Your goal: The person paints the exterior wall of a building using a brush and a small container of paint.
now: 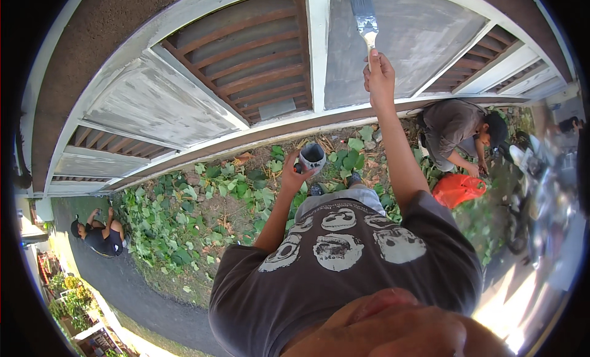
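Note:
My right hand [380,80] is raised toward the wall and closed round the pale handle of a paintbrush [367,26]. Grey-blue paint coats the bristles, which lie against or just before a grey wall panel [424,40]; I cannot tell if they touch. Lower down, in front of my body, my left hand [294,171] grips a paint cup [313,155] by its side. Its mouth faces up, and the inside looks dark grey.
Brown slatted openings [246,56] and a streaky, whitish panel [160,102] sit in white framing. Leafy plants [178,234] cover the ground below. At right, a person [458,133] bends beside a red plastic bag [458,190] and parked motorcycles [541,191]. Another person [101,234] is at far left on the path.

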`<state>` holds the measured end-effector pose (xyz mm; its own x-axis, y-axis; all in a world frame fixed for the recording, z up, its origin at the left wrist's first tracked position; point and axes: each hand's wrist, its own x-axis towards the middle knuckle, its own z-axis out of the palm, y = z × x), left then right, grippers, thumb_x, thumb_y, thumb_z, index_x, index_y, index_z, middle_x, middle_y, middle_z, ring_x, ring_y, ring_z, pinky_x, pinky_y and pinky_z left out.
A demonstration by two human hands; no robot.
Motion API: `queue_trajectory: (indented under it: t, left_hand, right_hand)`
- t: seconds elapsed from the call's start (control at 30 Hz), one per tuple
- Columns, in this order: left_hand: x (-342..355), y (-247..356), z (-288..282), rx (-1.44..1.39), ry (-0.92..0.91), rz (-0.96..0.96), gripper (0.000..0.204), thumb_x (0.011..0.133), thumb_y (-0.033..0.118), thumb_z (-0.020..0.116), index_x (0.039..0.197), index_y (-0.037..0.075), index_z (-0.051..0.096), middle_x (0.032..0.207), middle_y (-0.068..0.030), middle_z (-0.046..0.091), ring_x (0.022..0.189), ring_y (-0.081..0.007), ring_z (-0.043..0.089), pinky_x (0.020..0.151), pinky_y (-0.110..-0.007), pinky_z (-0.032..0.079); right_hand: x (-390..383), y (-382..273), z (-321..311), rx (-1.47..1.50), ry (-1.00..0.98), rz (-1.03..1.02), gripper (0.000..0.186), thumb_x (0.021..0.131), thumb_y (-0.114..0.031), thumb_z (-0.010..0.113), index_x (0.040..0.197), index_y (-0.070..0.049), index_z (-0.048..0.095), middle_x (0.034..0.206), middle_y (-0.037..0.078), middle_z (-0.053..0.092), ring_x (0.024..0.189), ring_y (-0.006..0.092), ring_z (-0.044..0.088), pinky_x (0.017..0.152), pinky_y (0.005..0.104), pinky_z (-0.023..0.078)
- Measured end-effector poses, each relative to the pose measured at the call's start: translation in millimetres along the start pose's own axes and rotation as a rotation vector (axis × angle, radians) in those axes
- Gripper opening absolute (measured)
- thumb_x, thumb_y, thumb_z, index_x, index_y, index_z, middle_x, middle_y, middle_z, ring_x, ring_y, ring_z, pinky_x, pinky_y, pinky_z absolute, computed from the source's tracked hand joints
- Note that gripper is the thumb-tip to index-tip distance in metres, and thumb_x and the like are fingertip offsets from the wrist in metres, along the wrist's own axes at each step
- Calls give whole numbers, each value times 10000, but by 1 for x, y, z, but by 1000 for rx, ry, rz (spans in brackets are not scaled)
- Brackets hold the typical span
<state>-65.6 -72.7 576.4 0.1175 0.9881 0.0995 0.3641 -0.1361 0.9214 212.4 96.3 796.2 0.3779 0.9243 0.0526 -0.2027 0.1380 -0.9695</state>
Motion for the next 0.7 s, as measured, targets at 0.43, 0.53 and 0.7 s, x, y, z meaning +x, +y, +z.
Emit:
queue_trajectory:
  t: [0.43, 0.53, 0.7]
  left_hand:
    - [-13, -41, -3, 53, 5, -24, 786, 701, 229, 960, 1380, 32, 616, 1251, -153, 633, 1118, -301, 661, 904, -406, 547]
    - [1, -25, -2, -24, -57, -62, 779, 695, 256, 965, 1360, 34, 625, 1212, -152, 638, 1110, -338, 644, 888, -430, 542]
    - [10, -6, -3, 9, 23, -12, 755, 694, 232, 963, 1346, 39, 633, 1206, -150, 645, 1120, -331, 645, 910, -423, 541]
  right_hand:
    - [-42, -16, -11, -17, -52, 162, 401, 1083, -456, 591, 970, -71, 603, 609, -62, 386, 441, 25, 260, 398, 245, 187]
    - [-7, -18, -2, 17, -66, 90, 400, 1085, -451, 589, 961, -71, 602, 599, -67, 379, 441, 26, 268, 399, 245, 191]
    - [-25, 46, -20, -120, -104, 259, 402, 1088, -449, 587, 952, -71, 599, 588, -72, 385, 453, 28, 299, 411, 242, 206]
